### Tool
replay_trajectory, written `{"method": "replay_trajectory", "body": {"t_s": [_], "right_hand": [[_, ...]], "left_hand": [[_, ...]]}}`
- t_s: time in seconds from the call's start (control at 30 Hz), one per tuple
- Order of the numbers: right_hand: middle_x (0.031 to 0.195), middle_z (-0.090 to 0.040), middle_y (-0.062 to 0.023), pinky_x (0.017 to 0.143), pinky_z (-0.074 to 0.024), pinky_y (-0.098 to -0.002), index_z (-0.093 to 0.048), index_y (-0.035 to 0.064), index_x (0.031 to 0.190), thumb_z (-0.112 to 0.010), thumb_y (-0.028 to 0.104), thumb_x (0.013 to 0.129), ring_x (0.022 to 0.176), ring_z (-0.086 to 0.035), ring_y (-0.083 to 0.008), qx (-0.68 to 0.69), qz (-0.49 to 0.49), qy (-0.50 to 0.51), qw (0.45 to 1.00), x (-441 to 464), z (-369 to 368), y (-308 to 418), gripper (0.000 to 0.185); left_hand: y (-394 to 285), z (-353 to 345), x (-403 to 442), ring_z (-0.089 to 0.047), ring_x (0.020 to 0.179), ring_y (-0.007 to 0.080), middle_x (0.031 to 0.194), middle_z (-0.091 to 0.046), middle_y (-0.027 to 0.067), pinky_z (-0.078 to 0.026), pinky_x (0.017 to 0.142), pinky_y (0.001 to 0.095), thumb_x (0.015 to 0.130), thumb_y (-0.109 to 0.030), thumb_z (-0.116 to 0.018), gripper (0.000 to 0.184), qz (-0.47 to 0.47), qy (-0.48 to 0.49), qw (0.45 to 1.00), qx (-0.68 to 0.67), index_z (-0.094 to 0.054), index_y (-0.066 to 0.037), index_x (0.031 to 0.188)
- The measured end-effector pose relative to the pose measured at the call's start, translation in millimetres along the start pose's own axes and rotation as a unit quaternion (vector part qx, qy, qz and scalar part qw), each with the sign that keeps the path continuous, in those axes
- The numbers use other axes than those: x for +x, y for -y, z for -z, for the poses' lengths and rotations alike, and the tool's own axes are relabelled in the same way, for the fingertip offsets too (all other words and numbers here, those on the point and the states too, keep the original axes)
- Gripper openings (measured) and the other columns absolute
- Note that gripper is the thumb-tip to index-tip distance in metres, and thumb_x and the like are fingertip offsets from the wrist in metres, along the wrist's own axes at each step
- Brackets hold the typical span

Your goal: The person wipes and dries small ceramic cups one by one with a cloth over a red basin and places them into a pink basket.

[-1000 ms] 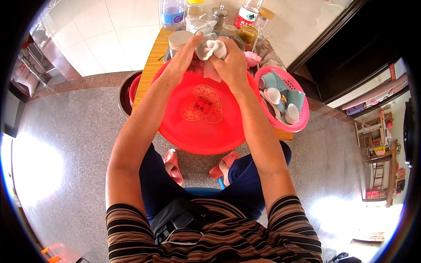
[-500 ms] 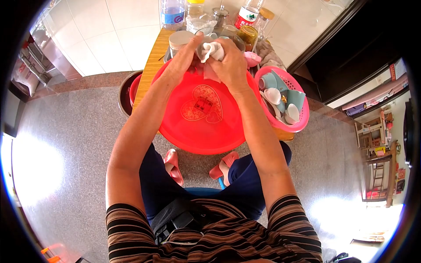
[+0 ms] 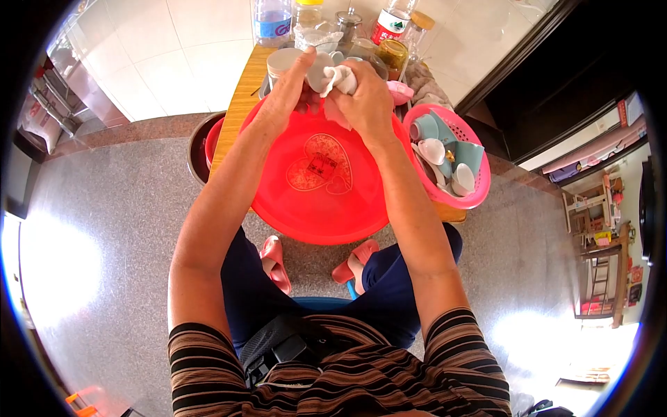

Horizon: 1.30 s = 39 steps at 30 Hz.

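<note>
Over the far rim of a red plastic basin [image 3: 278, 208], my two hands are close together. My left hand [image 3: 293, 87] is closed around the left side of a small pale cup [image 3: 317, 71], its thumb up along the edge. A crumpled white cloth [image 3: 341, 79] is bunched in my right hand [image 3: 367, 96] and presses against the cup's right side. Part of the cup is hidden by the cloth and fingers. The basin has a gold heart print [image 3: 321, 165] on its bottom.
A pink perforated basket [image 3: 479, 200] of cups and spoons stands at the right. Behind my hands are a lidded white jar [image 3: 283, 61], an amber jar [image 3: 393, 57] and several bottles on the wooden table [image 3: 240, 104]. Another basin [image 3: 198, 149] sits left, below the tabletop.
The cup has turned slightly between my hands, showing more of its pale face. My left hand and the cloth have shifted a little; the basin and basket stay put.
</note>
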State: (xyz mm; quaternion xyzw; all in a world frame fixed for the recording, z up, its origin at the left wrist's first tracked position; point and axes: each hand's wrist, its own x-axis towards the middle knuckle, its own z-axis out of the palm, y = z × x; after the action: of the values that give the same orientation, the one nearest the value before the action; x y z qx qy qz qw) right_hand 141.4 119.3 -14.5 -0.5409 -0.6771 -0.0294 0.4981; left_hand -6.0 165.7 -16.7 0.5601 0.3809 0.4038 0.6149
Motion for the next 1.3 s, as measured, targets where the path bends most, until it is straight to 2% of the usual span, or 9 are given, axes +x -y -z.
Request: {"method": "replay_trajectory", "body": {"t_s": [0.13,0.3,0.43,0.5,0.63,0.7,0.83,1.03,1.3], "right_hand": [[0.089,-0.063,-0.0081,0.069,-0.0494,-0.0402,-0.061,0.0088,0.094,-0.076,0.022,0.067,0.081,-0.062,-0.0322,0.021,0.004,-0.054,0.998,2.7,-1.2,-4.3,0.033],[0.086,-0.066,-0.0089,0.069,-0.0491,-0.0306,-0.062,0.0061,0.095,-0.072,0.014,0.072,0.076,-0.064,-0.0215,0.233,-0.056,0.100,0.966,-0.3,3.6,4.8,0.026],[0.084,-0.066,-0.0090,0.069,-0.0487,-0.0305,-0.063,0.0061,0.096,-0.071,0.013,0.072,0.076,-0.064,-0.0212,0.206,-0.041,0.118,0.971,0.7,3.7,4.9,0.026],[0.082,-0.066,-0.0089,0.068,-0.0483,-0.0299,-0.063,0.0054,0.096,-0.070,0.011,0.072,0.075,-0.064,-0.0196,0.021,0.037,0.024,0.999,-0.4,0.6,6.8,0.026],[0.083,-0.066,-0.0096,0.069,-0.0488,-0.0306,-0.063,0.0055,0.097,-0.070,0.013,0.071,0.076,-0.064,-0.0208,0.025,0.027,-0.019,0.999,0.7,-0.9,-2.0,0.028],[0.092,-0.066,-0.0091,0.071,-0.0499,-0.0383,-0.063,0.0103,0.100,-0.075,0.021,0.068,0.084,-0.064,-0.0309,0.117,-0.047,0.030,0.992,-0.1,-0.8,-2.6,0.035],[0.092,-0.066,-0.0091,0.071,-0.0498,-0.0389,-0.064,0.0106,0.100,-0.074,0.020,0.068,0.085,-0.063,-0.0312,0.184,-0.065,0.088,0.977,-0.9,2.2,2.0,0.035],[0.089,-0.067,-0.0103,0.070,-0.0497,-0.0339,-0.064,0.0068,0.098,-0.073,0.019,0.073,0.079,-0.065,-0.0254,0.001,0.010,-0.023,1.000,0.3,-1.5,-1.3,0.030],[0.076,-0.063,-0.0062,0.065,-0.0476,-0.0278,-0.062,0.0050,0.094,-0.069,0.011,0.074,0.069,-0.059,-0.0121,0.199,-0.053,0.081,0.975,1.5,4.5,4.4,0.022]], "left_hand": [[-1.7,-8.9,-8.3,-0.051,0.050,0.0110,0.064,-0.054,0.0016,-0.032,0.044,0.0221,0.087,-0.065,-0.043,0.056,0.035,0.030,0.999,0.020,-0.057,-0.012,0.081],[-5.6,-9.0,-10.9,-0.051,0.052,0.0113,0.064,-0.055,0.0041,-0.036,0.047,0.0245,0.088,-0.066,-0.037,0.064,-0.012,-0.004,1.000,0.016,-0.059,-0.007,0.086],[0.2,-5.6,-4.7,-0.049,0.051,0.0105,0.064,-0.055,0.0043,-0.036,0.046,0.0244,0.088,-0.066,-0.037,0.063,-0.045,-0.031,0.998,0.022,-0.060,-0.007,0.087],[-3.0,-6.8,-7.5,-0.045,0.052,0.0091,0.063,-0.051,0.0003,-0.032,0.045,0.0248,0.087,-0.064,-0.045,0.055,-0.055,-0.028,0.998,0.012,-0.056,-0.010,0.081],[-1.7,-9.4,-6.9,-0.050,0.051,0.0104,0.063,-0.054,0.0045,-0.036,0.045,0.0239,0.089,-0.065,-0.038,0.062,-0.012,0.021,0.998,0.057,-0.059,-0.007,0.084],[0.1,-6.9,-3.7,-0.052,0.050,0.0112,0.063,-0.055,0.0044,-0.036,0.045,0.0231,0.090,-0.063,-0.037,0.061,0.018,0.055,0.997,0.055,-0.059,-0.007,0.084],[-6.0,-10.3,-9.8,-0.053,0.050,0.0116,0.063,-0.056,0.0046,-0.037,0.045,0.0227,0.090,-0.061,-0.036,0.060,-0.021,0.026,0.998,0.053,-0.059,-0.007,0.084],[-5.6,-9.2,-7.5,-0.052,0.050,0.0108,0.063,-0.056,0.0042,-0.037,0.045,0.0233,0.090,-0.061,-0.037,0.059,-0.034,-0.003,0.997,0.064,-0.059,-0.006,0.085],[2.2,-8.0,-4.3,-0.050,0.052,0.0085,0.065,-0.053,0.0014,-0.036,0.044,0.0232,0.093,-0.056,-0.041,0.048,-0.040,0.029,0.998,0.025,-0.058,-0.010,0.089]]}}
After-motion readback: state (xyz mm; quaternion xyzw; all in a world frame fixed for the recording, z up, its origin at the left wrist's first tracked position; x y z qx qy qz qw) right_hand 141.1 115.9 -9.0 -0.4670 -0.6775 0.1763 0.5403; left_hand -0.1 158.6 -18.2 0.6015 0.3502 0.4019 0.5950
